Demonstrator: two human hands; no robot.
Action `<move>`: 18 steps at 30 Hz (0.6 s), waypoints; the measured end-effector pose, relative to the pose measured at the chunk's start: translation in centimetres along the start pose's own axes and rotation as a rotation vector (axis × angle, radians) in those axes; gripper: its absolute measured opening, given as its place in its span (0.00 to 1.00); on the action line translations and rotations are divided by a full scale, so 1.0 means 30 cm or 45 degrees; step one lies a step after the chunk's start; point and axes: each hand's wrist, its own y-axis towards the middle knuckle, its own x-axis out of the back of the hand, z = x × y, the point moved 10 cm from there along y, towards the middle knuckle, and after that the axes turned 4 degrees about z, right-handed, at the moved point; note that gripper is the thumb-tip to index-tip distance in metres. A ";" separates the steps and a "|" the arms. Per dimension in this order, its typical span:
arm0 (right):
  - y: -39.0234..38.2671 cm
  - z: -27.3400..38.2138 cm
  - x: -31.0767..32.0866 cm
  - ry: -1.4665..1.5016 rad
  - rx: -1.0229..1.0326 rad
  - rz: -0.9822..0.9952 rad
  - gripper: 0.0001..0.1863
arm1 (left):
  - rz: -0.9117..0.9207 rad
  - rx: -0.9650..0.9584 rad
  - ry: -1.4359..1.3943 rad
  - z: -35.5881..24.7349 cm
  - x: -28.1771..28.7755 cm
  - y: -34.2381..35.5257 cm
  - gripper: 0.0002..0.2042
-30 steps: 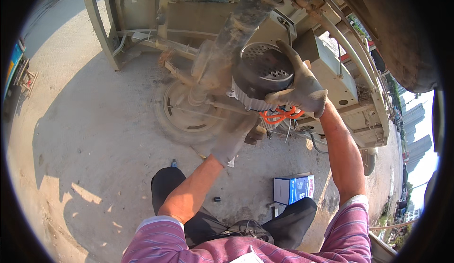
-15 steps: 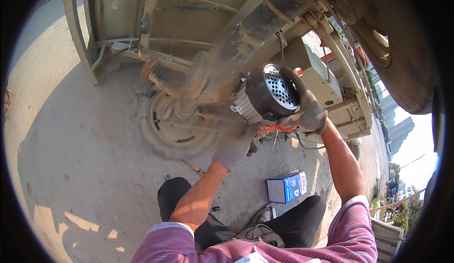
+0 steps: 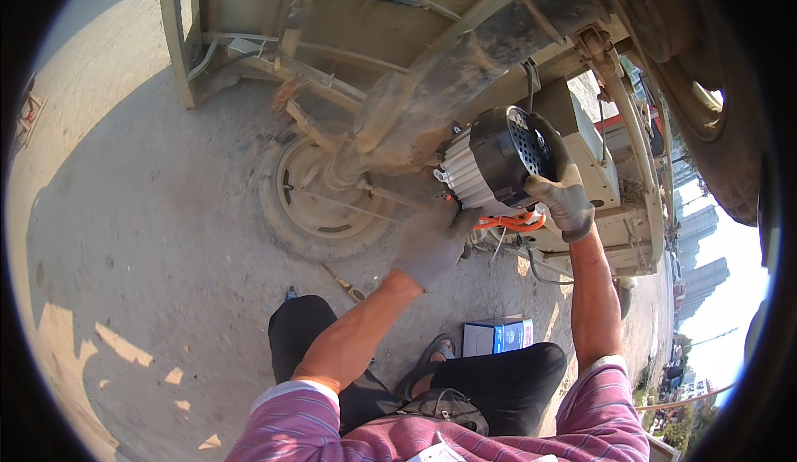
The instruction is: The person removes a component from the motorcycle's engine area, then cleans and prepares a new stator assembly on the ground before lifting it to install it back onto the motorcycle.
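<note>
An electric motor (image 3: 490, 163), with a ribbed silver body and a black vented end cover, is held up beside the rusty axle tube (image 3: 432, 88). My right hand (image 3: 567, 196), in a grey glove, is wrapped round the vented end, with the thumb on the near side. Below the motor's lower left edge, my gloved left hand (image 3: 432, 242) is closed against it. That hand is slightly blurred, and its fingertips are partly hidden. Orange cables (image 3: 515, 222) hang under the motor, close to both hands.
A wheel (image 3: 320, 188) lies beyond my left hand, under the tipped vehicle frame (image 3: 178, 39). A large tyre (image 3: 706, 63) overhangs at upper right. On the ground are a blue and white box (image 3: 498, 337) by my knee and a screwdriver-like tool (image 3: 344, 283).
The motor has turned so its vented end faces more to the right. Both hands have moved slightly right with it. My view has shifted, and a sandalled foot shows more.
</note>
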 end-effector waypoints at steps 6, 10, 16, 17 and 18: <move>-0.076 0.036 0.076 0.027 0.150 -0.039 0.67 | -0.172 -0.287 0.251 -0.058 -0.054 0.005 0.19; -0.158 0.072 0.147 -0.068 0.214 -0.117 0.74 | -0.233 -0.505 0.191 -0.132 -0.119 -0.034 0.19; -0.233 0.091 0.216 -0.068 0.246 -0.174 0.74 | -0.308 -0.686 0.309 -0.219 -0.151 -0.064 0.18; -0.237 0.092 0.227 -0.097 0.247 -0.198 0.76 | -0.323 -0.713 0.312 -0.230 -0.151 -0.065 0.18; -0.236 0.089 0.234 -0.112 0.240 -0.213 0.77 | -0.341 -0.728 0.309 -0.237 -0.147 -0.065 0.18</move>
